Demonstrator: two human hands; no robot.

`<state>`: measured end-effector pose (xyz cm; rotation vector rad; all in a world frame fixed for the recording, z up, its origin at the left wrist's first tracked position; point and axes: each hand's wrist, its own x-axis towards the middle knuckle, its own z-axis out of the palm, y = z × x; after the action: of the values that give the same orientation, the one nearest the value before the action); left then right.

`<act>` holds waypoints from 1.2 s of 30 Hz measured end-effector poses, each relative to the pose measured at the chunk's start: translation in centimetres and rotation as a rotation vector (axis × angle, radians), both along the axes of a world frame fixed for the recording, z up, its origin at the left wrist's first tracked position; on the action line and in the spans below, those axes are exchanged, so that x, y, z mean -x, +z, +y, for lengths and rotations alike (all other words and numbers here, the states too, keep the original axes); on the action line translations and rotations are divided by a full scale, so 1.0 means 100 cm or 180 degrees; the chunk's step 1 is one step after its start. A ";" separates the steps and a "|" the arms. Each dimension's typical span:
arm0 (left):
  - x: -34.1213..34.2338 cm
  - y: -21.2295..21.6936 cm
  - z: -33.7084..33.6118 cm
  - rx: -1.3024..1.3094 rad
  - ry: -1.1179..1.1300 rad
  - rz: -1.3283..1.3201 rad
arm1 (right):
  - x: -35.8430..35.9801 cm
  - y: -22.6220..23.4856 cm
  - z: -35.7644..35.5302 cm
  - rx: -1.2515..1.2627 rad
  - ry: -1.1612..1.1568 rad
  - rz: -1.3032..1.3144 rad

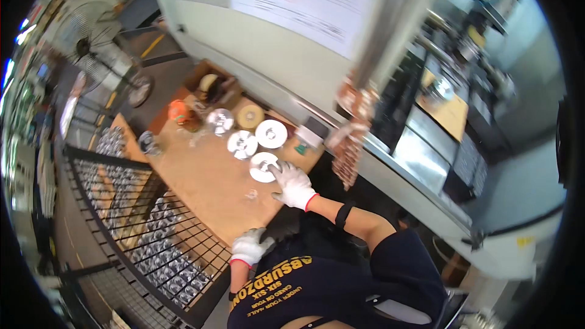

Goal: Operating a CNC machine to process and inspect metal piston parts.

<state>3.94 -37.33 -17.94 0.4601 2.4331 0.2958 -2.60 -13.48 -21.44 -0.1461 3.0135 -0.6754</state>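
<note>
Your right hand, part-open, touches the silver disc at its ten o'clock, perhaps to steady it (grip: cannot tell); left hand, loosely open, empty, presumably braces at the table's edge, seven o'clock.

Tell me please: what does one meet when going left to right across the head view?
Floor fan, orange object, the disc cluster's leftmost silver disc, yellow disc, right gloved hand, silver round part inside the machine.
</note>
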 end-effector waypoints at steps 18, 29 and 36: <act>-0.137 -0.031 0.051 -0.0163 -0.2864 0.0094 | -0.629 -0.057 0.029 0.0919 -0.6209 -0.0097; -0.298 -0.051 0.081 0.0041 -0.2848 0.0176 | -0.796 -0.321 -0.013 -0.0176 -0.4233 -0.2059; -0.350 -0.026 0.035 -0.0210 -0.2153 -0.0096 | -0.792 -0.307 -0.003 0.0968 -0.5061 -0.2354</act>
<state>38.98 -33.79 -20.58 1.2469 2.0914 0.0855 76.58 -13.75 -52.13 2.0253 1.7285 -0.8495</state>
